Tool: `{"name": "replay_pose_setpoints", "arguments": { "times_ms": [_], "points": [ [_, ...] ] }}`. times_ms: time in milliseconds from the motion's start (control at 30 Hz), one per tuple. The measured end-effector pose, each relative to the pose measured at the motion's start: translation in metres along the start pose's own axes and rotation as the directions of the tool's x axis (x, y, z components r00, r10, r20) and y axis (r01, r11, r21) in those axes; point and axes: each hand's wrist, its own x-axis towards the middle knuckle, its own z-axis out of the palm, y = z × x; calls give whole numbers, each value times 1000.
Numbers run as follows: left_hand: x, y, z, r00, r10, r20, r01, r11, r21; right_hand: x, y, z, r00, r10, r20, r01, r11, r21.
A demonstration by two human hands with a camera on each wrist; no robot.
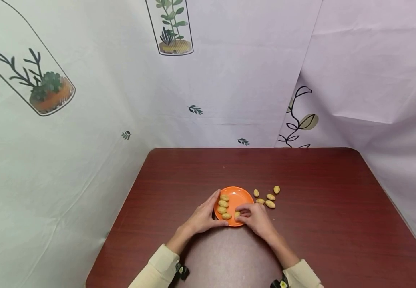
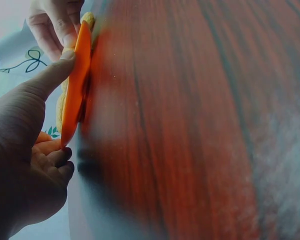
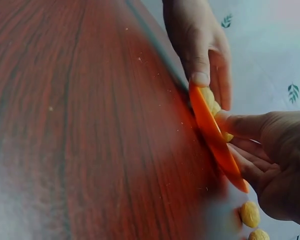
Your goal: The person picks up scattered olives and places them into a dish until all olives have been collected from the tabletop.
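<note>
An orange plate [image 1: 241, 197] lies on the table with several unshelled peanuts [image 1: 223, 204] lined up along its left side. My left hand [image 1: 203, 216] holds the plate's left edge, thumb at the near rim and fingers along the far left rim. In the left wrist view, the left thumb [image 2: 50, 75] presses the rim of the plate [image 2: 76, 95]. Over the plate's near right part, my right hand [image 1: 258, 220] pinches one more peanut [image 1: 237, 215] between thumb and fingers. The right wrist view shows the right thumb [image 3: 245, 125] inside the plate [image 3: 210, 127], mostly covering that peanut.
Several loose peanuts [image 1: 270, 204] lie on the table just right of the plate, beyond the right hand. The dark red wooden table [image 1: 312, 180] ends at a pale printed cloth wall [image 1: 229, 88] behind and at the sides.
</note>
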Motion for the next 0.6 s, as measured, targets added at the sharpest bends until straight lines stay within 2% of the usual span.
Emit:
{"name": "replay_pose_setpoints", "arguments": {
  "times_ms": [600],
  "points": [
    [0, 0, -1, 1000, -7, 7, 7, 1000, -4, 1, -2, -1, 995, -96, -7, 95, 992, -78]
  ]
}}
